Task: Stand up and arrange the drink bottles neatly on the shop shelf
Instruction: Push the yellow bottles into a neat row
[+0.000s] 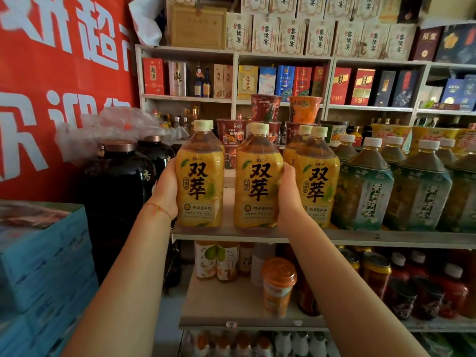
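Three yellow lemon-tea bottles stand upright at the front of the shop shelf point(360, 237), with more of the same behind them. My left hand point(167, 191) grips the left bottle point(199, 176) from its left side. My right hand point(289, 197) is wrapped round the right side of the middle bottle point(258, 176), wedged between it and the right bottle point(318, 176). A gap separates the left and middle bottles. All three labels face me.
Green jasmine-tea bottles point(365, 184) fill the shelf to the right. Instant-noodle cups point(265, 109) are stacked behind. Dark ceramic jars point(116, 176) stand at the left, blue boxes point(43, 253) below them. An orange cup point(279, 284) and small bottles sit on the lower shelf.
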Available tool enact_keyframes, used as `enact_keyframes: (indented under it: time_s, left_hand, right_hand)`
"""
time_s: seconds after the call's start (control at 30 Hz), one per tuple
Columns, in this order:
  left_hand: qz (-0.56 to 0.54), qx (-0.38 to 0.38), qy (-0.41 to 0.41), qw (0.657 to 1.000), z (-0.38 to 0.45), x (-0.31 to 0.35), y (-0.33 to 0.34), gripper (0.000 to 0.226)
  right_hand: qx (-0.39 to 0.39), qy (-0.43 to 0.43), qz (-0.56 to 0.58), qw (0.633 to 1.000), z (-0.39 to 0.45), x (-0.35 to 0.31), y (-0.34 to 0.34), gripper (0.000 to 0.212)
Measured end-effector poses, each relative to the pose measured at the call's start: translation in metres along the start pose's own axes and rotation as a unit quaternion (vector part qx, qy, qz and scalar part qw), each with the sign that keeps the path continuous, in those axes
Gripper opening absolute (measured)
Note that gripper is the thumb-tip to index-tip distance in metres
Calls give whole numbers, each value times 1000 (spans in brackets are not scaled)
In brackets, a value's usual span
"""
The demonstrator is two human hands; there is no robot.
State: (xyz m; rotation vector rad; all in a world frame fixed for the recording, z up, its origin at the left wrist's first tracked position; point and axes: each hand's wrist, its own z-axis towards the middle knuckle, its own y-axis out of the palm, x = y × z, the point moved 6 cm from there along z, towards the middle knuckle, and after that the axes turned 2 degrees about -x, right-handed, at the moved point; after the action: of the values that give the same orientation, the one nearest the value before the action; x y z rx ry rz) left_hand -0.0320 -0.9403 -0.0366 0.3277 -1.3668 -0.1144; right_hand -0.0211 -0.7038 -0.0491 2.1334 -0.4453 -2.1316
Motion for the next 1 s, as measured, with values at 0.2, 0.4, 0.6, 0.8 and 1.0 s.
enact_keyframes:
  time_s: [0.2,0.4,0.6,0.8,1.0]
  left_hand:
    - [-42,-64,-16,997,6,-6,9,53]
    - [-35,-83,-27,996,6,-13,9,56]
    - [-46,-32,-24,998,12,-18,0,45]
    - [124,270,435,850,-63,42,20,18]
    - [287,26,573,767,-111,36,151,23]
  right_hand:
    - [-30,-9,-8,999,-3,6,19,61]
    - [-26,-11,1,1000,1,2,19,55]
    - [-1,-15,-5,1000,-3,3,20,50]
    - [72,-263,-143,952,-25,-29,0,25]
    - [237,-532,-295,757,-54,-57,-52,37]
